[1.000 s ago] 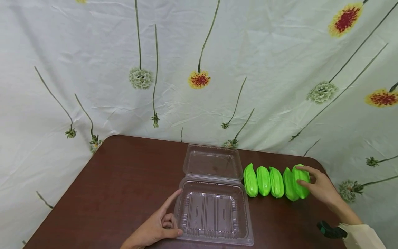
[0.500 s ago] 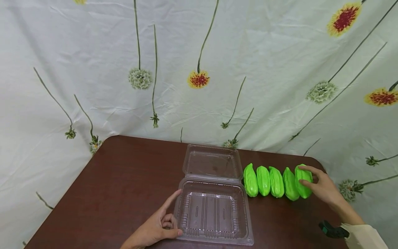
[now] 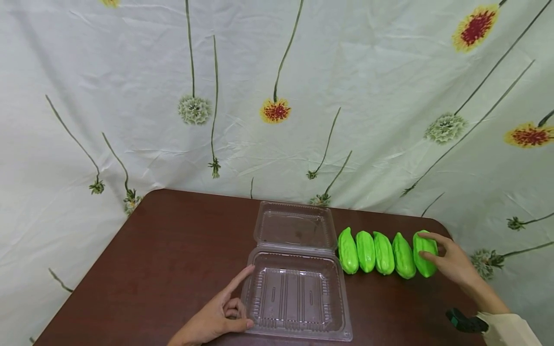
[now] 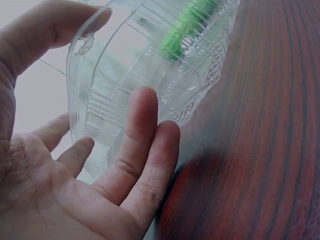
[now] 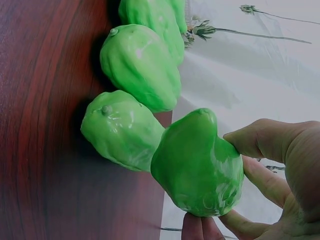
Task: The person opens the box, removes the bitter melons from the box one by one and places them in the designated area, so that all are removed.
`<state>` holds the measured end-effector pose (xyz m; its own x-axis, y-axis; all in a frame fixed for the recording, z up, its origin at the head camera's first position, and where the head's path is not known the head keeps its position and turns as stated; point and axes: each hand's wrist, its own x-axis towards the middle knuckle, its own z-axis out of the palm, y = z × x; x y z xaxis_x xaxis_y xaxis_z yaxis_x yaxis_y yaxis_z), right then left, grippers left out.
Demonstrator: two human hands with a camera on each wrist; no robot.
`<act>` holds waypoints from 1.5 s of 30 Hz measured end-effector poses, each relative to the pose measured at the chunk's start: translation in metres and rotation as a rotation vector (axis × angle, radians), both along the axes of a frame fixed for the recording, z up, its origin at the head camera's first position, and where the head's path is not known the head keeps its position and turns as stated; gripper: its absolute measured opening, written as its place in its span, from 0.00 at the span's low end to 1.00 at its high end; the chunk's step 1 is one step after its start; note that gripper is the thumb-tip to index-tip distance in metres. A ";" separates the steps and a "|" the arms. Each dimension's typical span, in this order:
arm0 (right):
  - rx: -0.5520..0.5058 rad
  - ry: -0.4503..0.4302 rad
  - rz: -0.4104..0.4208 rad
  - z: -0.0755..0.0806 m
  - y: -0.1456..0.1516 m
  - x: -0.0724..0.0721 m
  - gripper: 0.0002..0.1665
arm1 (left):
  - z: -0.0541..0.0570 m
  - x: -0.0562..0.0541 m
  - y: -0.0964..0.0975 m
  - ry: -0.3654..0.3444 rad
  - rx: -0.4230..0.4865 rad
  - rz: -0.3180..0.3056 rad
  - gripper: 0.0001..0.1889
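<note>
My right hand (image 3: 450, 259) pinches the rightmost bright green, glossy, ribbed fruit (image 3: 424, 257) between thumb and fingers. In the right wrist view that fruit (image 5: 192, 165) overlaps its neighbour (image 5: 122, 130). Left of it in the head view, several similar fruits (image 3: 383, 253) lie side by side. A clear plastic clamshell box (image 3: 298, 334) stands with its lid (image 3: 294, 226) folded back. My left hand (image 3: 214, 312) holds the box's left edge, its thumb at the front corner and its index finger along the rim. In the left wrist view, two fingertips (image 4: 145, 100) reach the clear side wall.
A dark reddish-brown tabletop (image 3: 182, 250) with rounded back corners carries everything. A white cloth (image 3: 130, 67) printed with flowers hangs behind it. The leftmost fruit (image 3: 347, 252) lies right beside the box. A dark wrist strap (image 3: 467, 321) is on the right forearm.
My right hand has shifted slightly right with the rightmost fruit, which overlapped its neighbour in the head view and now shows a gap from it. My left hand and the box have stayed put.
</note>
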<state>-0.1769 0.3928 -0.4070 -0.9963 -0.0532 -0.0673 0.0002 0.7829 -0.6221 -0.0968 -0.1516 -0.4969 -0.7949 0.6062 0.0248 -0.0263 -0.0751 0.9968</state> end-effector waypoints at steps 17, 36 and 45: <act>0.008 0.000 -0.005 0.000 0.003 -0.002 0.33 | 0.001 0.001 -0.002 -0.035 -0.022 -0.011 0.56; 0.032 -0.008 -0.022 -0.006 0.006 0.000 0.33 | 0.001 0.000 -0.002 -0.013 -0.027 -0.008 0.55; 0.020 -0.024 -0.017 -0.006 0.011 -0.002 0.34 | 0.001 0.001 -0.002 -0.033 -0.011 -0.015 0.55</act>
